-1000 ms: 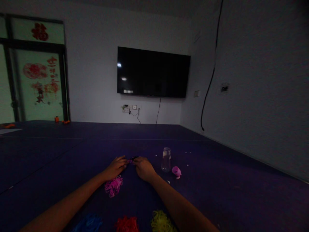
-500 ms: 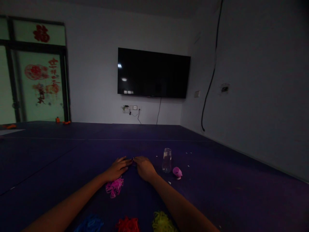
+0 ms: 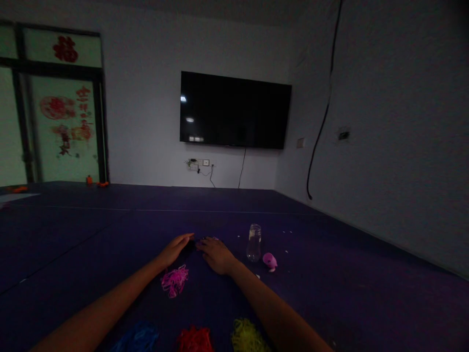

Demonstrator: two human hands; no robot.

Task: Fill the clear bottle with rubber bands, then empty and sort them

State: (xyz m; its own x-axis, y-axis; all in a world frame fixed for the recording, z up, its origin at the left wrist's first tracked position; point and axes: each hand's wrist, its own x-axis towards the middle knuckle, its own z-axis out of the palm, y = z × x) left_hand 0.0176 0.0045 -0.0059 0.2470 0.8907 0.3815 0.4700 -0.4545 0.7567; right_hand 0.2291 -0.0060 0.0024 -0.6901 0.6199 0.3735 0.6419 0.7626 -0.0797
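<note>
My left hand (image 3: 177,248) rests side-on over the dark purple table, fingers extended, with nothing visible in it. A pile of pink strands (image 3: 175,281) lies just below it. My right hand (image 3: 216,254) is palm down with its fingers spread on the table, over a few small purplish strands that show at its fingertips. To its right stands a clear open bottle (image 3: 254,243), with a pink cap-like piece (image 3: 270,261) beside it. Along the near edge are blue strands (image 3: 137,338), red strands (image 3: 195,339) and yellow-green strands (image 3: 248,336).
Small white scraps lie on the table (image 3: 110,230) around the bottle. Orange objects (image 3: 89,180) and a white sheet (image 3: 18,197) are at the far left. A television (image 3: 234,111) hangs on the far wall, and a black cable (image 3: 318,142) hangs at the right.
My left hand has drawn back to the left and turned on its side, away from my right hand. My right hand has flattened, its fingers more spread.
</note>
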